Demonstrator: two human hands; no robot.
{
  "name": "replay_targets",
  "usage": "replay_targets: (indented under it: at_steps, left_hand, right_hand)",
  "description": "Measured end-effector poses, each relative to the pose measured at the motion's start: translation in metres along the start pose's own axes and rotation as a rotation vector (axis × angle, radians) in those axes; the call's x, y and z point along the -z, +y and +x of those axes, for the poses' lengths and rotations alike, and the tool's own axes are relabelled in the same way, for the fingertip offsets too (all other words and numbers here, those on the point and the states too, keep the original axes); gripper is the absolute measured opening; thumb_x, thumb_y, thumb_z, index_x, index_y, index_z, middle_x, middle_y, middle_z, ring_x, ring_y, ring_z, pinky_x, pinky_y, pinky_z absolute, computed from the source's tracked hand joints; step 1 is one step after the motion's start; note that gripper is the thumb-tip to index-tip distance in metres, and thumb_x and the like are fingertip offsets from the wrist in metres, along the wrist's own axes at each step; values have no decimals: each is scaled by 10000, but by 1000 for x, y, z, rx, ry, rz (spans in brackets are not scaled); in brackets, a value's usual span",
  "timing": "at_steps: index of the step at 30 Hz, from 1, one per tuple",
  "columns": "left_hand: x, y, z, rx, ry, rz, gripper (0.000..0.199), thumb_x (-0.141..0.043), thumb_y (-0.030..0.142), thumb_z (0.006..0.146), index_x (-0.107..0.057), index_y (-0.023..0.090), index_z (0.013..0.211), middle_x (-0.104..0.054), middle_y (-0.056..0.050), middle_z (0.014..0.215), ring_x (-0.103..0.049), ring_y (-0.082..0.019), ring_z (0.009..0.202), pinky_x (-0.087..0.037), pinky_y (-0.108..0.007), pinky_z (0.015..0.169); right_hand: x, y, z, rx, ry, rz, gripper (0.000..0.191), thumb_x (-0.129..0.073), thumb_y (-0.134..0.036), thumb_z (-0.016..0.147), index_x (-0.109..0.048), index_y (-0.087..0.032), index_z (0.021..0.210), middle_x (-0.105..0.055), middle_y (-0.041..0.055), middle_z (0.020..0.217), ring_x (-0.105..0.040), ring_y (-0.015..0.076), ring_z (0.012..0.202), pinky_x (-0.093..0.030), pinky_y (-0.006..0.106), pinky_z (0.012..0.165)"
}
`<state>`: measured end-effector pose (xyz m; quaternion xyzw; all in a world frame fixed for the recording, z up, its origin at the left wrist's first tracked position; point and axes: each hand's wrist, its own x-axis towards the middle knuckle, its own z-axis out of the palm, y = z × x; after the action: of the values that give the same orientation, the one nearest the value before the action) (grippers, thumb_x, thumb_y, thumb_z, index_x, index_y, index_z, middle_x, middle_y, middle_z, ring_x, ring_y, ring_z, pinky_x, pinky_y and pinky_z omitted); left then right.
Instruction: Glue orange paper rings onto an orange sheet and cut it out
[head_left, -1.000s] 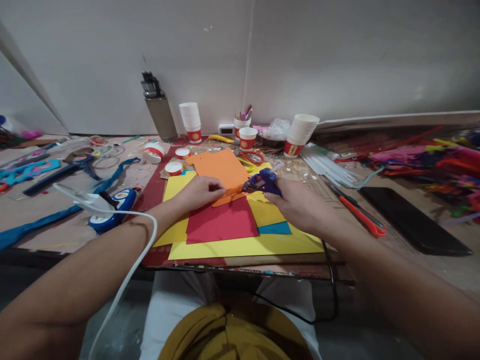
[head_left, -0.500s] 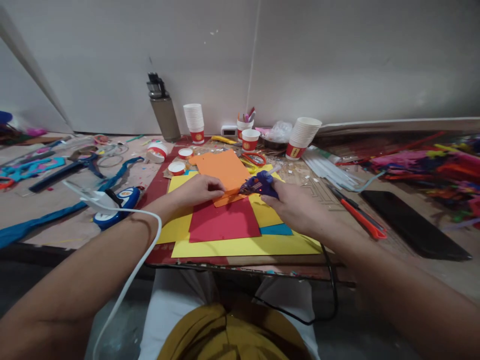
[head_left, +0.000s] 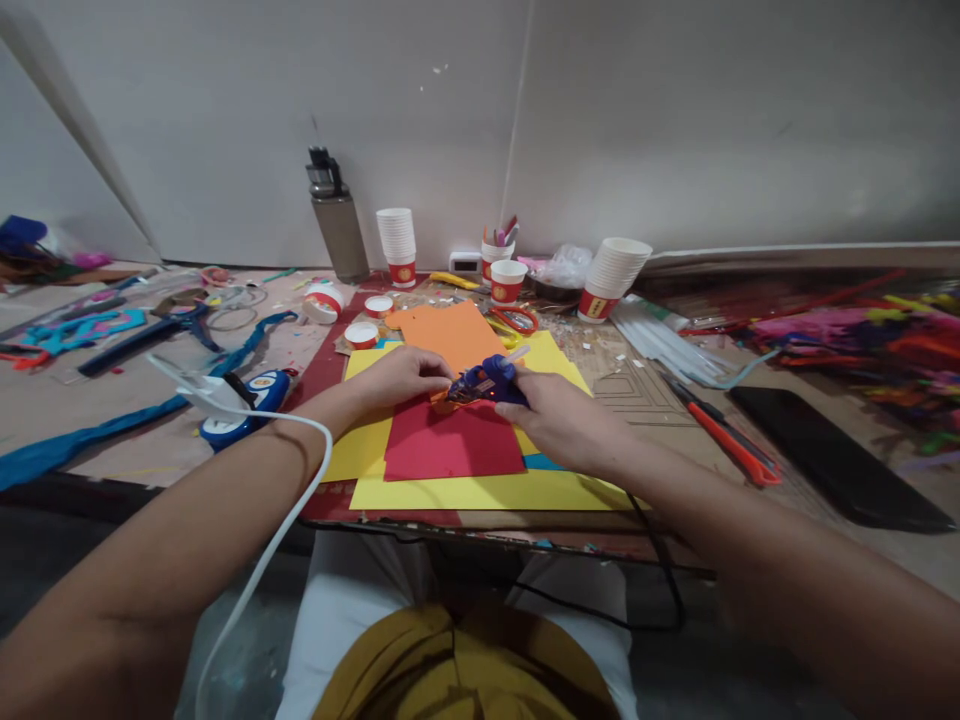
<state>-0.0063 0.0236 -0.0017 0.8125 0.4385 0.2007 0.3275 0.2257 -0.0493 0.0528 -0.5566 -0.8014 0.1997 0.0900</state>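
My right hand [head_left: 559, 412] is wrapped round a blue hot glue gun [head_left: 491, 377], a white glue stick poking from its back. The gun's nozzle points left, over the near edge of an orange craft sheet [head_left: 454, 332]. At that edge my left hand [head_left: 403, 378] pinches the sheet, its fingertips close beside the nozzle. Under the orange sheet lies a red sheet [head_left: 454, 445]. Yellow sheets [head_left: 487, 496] spread beneath both, and a bit of blue sheet [head_left: 541, 462] shows at the right. The nozzle tip itself is hard to make out.
Stacked paper cups [head_left: 395, 240], a bottle [head_left: 337, 235] and red-handled scissors [head_left: 517, 320] stand or lie behind. On the right are a utility knife [head_left: 739, 445], a black phone [head_left: 832, 455] and white glue sticks [head_left: 660, 340]. A white cable [head_left: 326, 470] crosses my left forearm.
The glue gun has moved left along the orange sheet's near edge, closer to my left fingers. My left hand keeps its place on the sheet. The view has shifted slightly.
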Motion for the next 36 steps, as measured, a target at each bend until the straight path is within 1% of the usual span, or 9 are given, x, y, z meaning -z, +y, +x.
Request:
replay_targets:
  at_steps: [5, 11, 16, 18, 21, 24, 27, 32, 36]
  left_hand:
    - [-1, -3, -1, 9, -15, -68, 199, -600, 311, 825, -718, 160, 878, -734, -34, 861, -635, -153, 773, -459, -251, 717]
    - [0, -3, -1, -5, -5, -78, 189, -614, 309, 821, -720, 176, 903, -731, -34, 879, -638, -150, 789, -461, -263, 745]
    - [-1, -3, -1, 6, -4, -83, 192, -614, 299, 820, -728, 175, 913, -737, -50, 915, -646, -157, 806, -470, -279, 759]
    - [-1, -2, -1, 6, 2, -71, 197, -616, 305, 821, -726, 173, 917, -737, -51, 918, -648, -160, 819, -471, -279, 767]
    - [0, 0, -2, -4, 11, -42, 198, -615, 308, 824, -718, 174, 927, -737, -44, 930, -652, -161, 839, -471, -277, 778]
    - [1, 1, -2, -16, 13, -3, 186, -610, 304, 827, -715, 180, 918, -738, -37, 937, -654, -160, 853, -469, -273, 782]
    - [2, 0, -1, -9, 4, 10, 203, -609, 318, 826, -718, 183, 931, -738, -42, 959, -656, -168, 866, -471, -277, 789]
    - [1, -3, -1, -16, -16, -33, 242, -597, 336, 828, -718, 159, 943, -734, -56, 924, -650, -167, 828, -474, -279, 779]
    - [-1, -3, -2, -10, -13, -69, 233, -590, 326, 831, -714, 150, 921, -730, -47, 879, -638, -154, 782, -474, -262, 741]
  right_hand:
    - [-5, -6, 3, 51, -14, -14, 254, -471, -334, 917, -588, -171, 1073, -699, 135, 1038, -643, 246, 889, -406, 275, 668]
    - [-3, 3, 3, -55, -7, -38, 296, -480, -418, 928, -574, -183, 1083, -701, 132, 1037, -643, 246, 879, -404, 272, 652]
    - [-4, 1, -3, 5, -21, -17, 242, -482, -399, 926, -564, -198, 1031, -700, 113, 1030, -639, 232, 859, -403, 266, 652]
    - [-2, 0, -5, -7, -22, -24, 250, -481, -410, 927, -563, -198, 1029, -699, 112, 1027, -639, 230, 852, -400, 263, 640]
    - [8, 4, -10, -70, -16, -75, 288, -494, -445, 918, -571, -191, 1030, -702, 121, 1003, -642, 237, 830, -394, 266, 616]
    - [17, 8, -15, -109, 13, -150, 255, -488, -397, 922, -583, -180, 1018, -703, 133, 980, -648, 241, 825, -395, 272, 620]
    - [18, 6, -18, -119, 14, -177, 250, -498, -387, 922, -591, -174, 1013, -704, 142, 984, -654, 245, 830, -399, 275, 620]
    - [7, -9, -12, -10, -31, -115, 277, -483, -418, 933, -588, -181, 1032, -707, 130, 1012, -656, 237, 846, -401, 271, 634]
    - [1, -16, -7, 35, -44, -94, 310, -460, -434, 936, -587, -180, 1059, -699, 148, 1040, -656, 262, 885, -406, 281, 647]
